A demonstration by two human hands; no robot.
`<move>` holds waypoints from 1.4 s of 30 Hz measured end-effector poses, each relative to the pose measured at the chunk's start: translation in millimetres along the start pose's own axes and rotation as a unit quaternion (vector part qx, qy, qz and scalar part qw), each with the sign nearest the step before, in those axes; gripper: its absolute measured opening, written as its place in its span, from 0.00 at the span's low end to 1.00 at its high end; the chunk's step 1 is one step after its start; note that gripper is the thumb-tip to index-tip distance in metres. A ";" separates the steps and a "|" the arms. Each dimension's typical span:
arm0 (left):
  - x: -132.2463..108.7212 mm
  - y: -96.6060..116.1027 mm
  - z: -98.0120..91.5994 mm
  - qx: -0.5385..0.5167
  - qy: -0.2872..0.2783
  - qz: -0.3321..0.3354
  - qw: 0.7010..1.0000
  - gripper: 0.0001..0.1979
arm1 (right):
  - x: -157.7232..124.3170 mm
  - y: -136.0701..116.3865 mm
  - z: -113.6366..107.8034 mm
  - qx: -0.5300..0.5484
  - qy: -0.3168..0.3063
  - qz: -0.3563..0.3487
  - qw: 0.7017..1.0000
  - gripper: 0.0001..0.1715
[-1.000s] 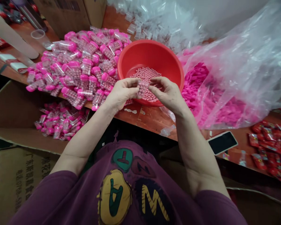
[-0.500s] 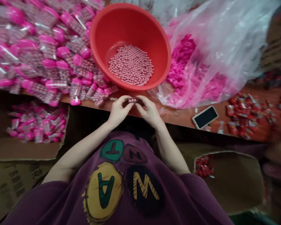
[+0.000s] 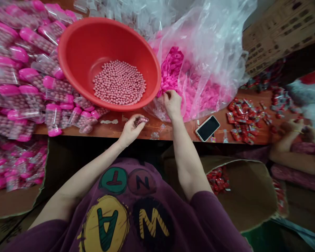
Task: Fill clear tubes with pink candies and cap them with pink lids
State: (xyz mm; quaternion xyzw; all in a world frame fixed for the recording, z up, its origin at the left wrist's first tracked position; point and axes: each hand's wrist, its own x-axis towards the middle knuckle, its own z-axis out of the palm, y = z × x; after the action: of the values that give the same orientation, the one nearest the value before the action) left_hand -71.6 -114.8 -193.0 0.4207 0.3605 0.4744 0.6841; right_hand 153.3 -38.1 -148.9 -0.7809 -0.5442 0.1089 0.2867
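My left hand [image 3: 131,130] is closed round a small clear container of pink beads [image 3: 141,120], just below the red basin [image 3: 76,59]. Pink beads [image 3: 120,83] lie heaped in the basin's bottom. At the opening of a clear plastic bag [image 3: 207,45], my right hand [image 3: 172,104] touches the bright pink plastic pieces [image 3: 173,64]; its fingers are bent together, and what they pinch, if anything, is hidden. Clear bottles with pink caps [image 3: 54,84], filled with beads, are piled left of the basin.
A phone [image 3: 208,128] and small red packets [image 3: 243,120] lie on the table [image 3: 115,128]. Cardboard boxes [image 3: 252,189] stand below its edge. At the far right are another person's hands [image 3: 299,127]. Clear empty containers [image 3: 136,15] lie behind the basin.
My right hand has left the small container and moved to the pink pieces in the bag. My left hand keeps the container. The view has shifted right, bringing the other person's arms into sight.
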 end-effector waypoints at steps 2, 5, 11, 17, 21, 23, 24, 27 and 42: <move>1.4 -4.7 2.4 -0.004 0.003 0.003 1.000 0.18 | 11.8 -7.7 17.4 -0.039 -0.016 0.035 0.999 0.19; 0.3 -7.6 2.9 0.003 0.004 0.000 1.000 0.18 | 17.5 -12.4 30.0 -0.078 -0.026 0.059 0.995 0.22; -0.4 -7.0 0.5 0.005 0.000 0.001 1.000 0.19 | 0.5 8.0 -5.9 -0.039 -0.036 0.018 0.998 0.16; -0.7 -4.8 -0.2 0.008 0.004 0.002 1.000 0.19 | -41.2 22.6 -48.2 0.216 -0.085 0.116 0.966 0.20; -3.7 -3.8 -2.1 0.014 0.000 -0.004 1.000 0.20 | -69.8 18.8 -48.8 0.271 -0.138 0.150 0.941 0.24; -5.2 -4.6 -2.8 0.019 -0.003 -0.005 1.000 0.20 | -74.4 19.1 -42.8 0.263 -0.167 0.133 0.941 0.22; -5.8 -5.3 -2.9 0.021 -0.005 -0.003 1.000 0.20 | -73.1 19.8 -39.6 0.254 -0.159 0.118 0.947 0.22; -7.3 -6.9 -2.8 0.031 -0.009 0.004 0.999 0.20 | -57.4 20.5 -32.1 0.181 -0.054 0.058 0.980 0.18; -8.7 -5.4 -5.6 0.040 -0.015 0.028 0.999 0.17 | -55.3 10.7 -14.3 -0.048 -0.096 -0.018 0.994 0.08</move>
State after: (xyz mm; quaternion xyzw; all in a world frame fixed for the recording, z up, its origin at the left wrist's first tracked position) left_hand -77.2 -122.9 -199.4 0.4647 0.3571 0.4720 0.6586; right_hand 147.4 -95.8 -151.2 -0.7694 -0.5882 0.1521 0.1972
